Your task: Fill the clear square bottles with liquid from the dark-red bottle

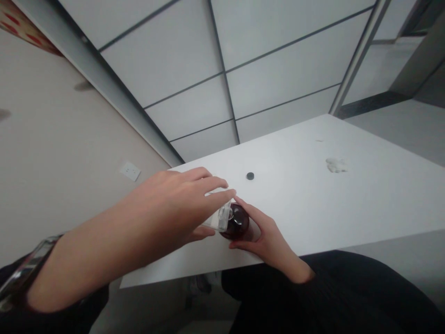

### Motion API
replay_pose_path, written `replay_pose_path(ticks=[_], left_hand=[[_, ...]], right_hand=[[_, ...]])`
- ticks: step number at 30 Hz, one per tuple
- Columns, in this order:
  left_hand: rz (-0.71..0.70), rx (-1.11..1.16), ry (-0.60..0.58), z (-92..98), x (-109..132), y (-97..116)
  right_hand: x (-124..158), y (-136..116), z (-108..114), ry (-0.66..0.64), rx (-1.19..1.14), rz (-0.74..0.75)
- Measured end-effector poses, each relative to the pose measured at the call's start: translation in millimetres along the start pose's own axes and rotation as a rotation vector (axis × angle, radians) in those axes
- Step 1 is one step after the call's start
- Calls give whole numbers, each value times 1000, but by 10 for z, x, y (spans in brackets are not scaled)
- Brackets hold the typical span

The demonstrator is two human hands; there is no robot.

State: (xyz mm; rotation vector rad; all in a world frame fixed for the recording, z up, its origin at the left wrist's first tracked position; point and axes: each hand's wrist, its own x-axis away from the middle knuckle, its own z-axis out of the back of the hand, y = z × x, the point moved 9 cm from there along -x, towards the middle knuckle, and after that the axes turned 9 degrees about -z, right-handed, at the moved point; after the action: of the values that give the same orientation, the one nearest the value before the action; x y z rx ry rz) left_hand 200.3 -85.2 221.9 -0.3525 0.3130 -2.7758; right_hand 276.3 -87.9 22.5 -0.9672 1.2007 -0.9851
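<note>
My left hand [184,199] is closed around a clear, angular container [222,220] lying on its side, its far part covered by my fingers. The container's mouth meets the top of a dark red, rounded bottle [239,221]; whether anything flows between them I cannot tell. Wrapped around the bottle's right side, my right hand [266,234] keeps it upright at the white table's [295,204] near edge. A small dark round cap [250,176] lies on the tabletop beyond both hands.
A whitish, crumpled-looking patch [336,165] is on the table's right part, with a thin small piece [319,140] behind it. Sliding panels [194,83] with dark lines stand behind the table. At the left is a wall with a socket [130,171].
</note>
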Motion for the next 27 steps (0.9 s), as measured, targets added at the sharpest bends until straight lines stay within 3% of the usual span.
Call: replay_pose_path(ticks=[19, 27], left_hand=[[0, -34, -59, 90, -165, 97], [-18, -5, -34, 43, -112, 66]], right_hand=[[-11, 0, -3, 28, -28, -4], [-11, 8, -13, 6, -32, -1]])
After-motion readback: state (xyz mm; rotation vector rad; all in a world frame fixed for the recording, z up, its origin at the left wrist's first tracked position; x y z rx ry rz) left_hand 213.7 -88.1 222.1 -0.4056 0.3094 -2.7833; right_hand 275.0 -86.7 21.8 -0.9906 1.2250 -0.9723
